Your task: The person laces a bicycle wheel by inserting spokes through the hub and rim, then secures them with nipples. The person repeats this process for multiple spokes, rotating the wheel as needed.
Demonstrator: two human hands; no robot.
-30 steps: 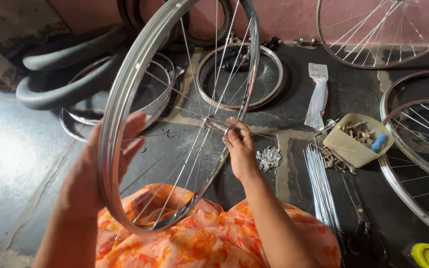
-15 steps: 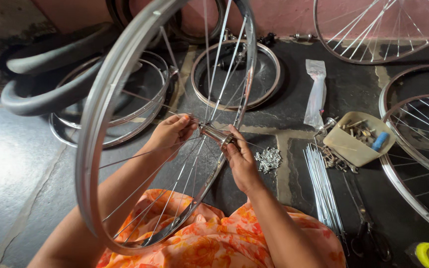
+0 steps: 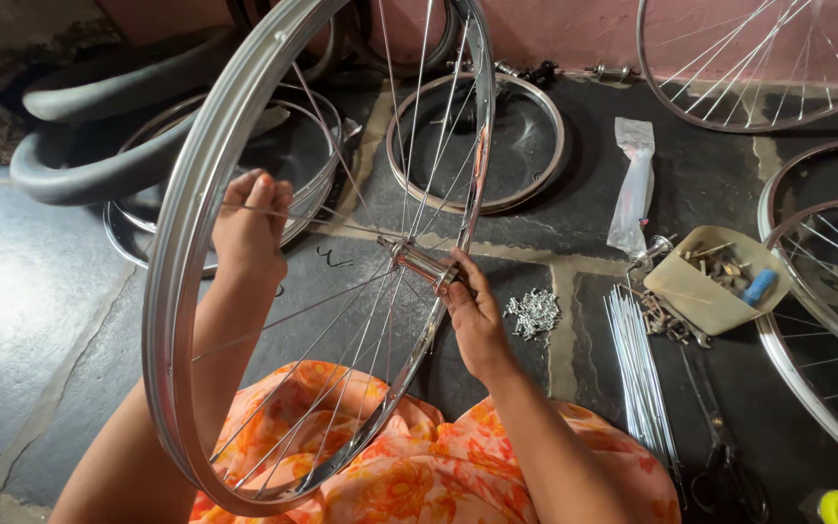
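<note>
floor: dark grey stone floor point(image 3: 41, 320) lying below a pink wall point(image 3: 574, 29) at 12 o'clock | wheel: shiny silver spoked bicycle rim point(image 3: 181, 243) standing upright over the lap | left hand point(image 3: 249, 228): fingers pinching a thin steel spoke point(image 3: 332, 225) | right hand point(image 3: 477, 315): fingers gripping the metal hub point(image 3: 419, 260) | 3 o'clock: beige tray of small parts point(image 3: 695, 291) sitting beside loose spokes.

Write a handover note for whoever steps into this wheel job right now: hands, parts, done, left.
Left hand: pinching a loose spoke inside the rim.
Right hand: gripping the hub.
Parts: spoke bundle, pile of nipples and beige tray on the floor at right.
Done: many spokes run from hub to rim.
Left: the held spoke is not seated; gaps remain.
</note>
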